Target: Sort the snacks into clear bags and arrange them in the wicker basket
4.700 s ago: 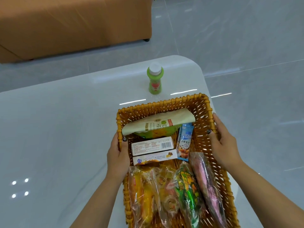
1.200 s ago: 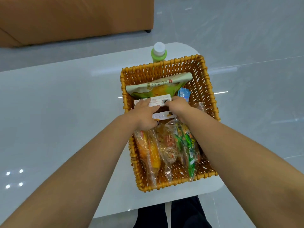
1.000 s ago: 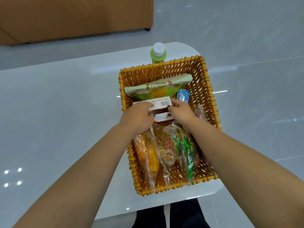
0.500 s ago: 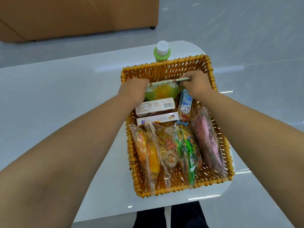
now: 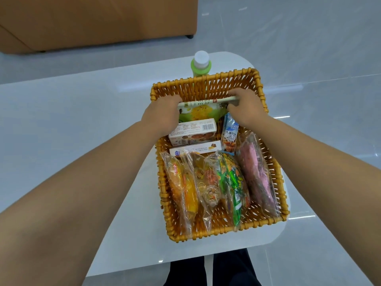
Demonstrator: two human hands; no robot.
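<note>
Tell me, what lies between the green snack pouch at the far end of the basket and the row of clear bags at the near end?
In the head view, two white boxes: the barcode box, then the flat box, between the green pouch and the clear bags.

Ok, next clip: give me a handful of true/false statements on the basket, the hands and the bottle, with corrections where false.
1. Both hands grip the green pouch at the far end of the basket. True: the left hand holds its left end, the right hand its right end.
2. The bottle lies inside the basket. False: it stands on the table, behind the basket's far wall.
3. Clear bags of snacks fill the near half of the basket. True.
4. The two white boxes sit outside the basket. False: they lie inside, between the pouch and the bags.
5. The blue sachet is right of the boxes. True.
</note>
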